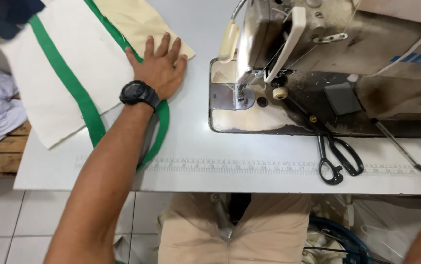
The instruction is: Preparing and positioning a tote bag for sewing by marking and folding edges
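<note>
On a white sewing table (191,132), the left hand (160,68) presses flat, fingers spread, on cream green-strapped fabric (73,63); black-handled scissors (335,156) lie beside the grey sewing machine (328,54).

Bare table (191,127) lies open between the left hand (159,68) on the cream fabric (73,73) and the sewing machine (318,58). Scissors (335,154) and a pen (396,144) clutter the right front edge.
</note>
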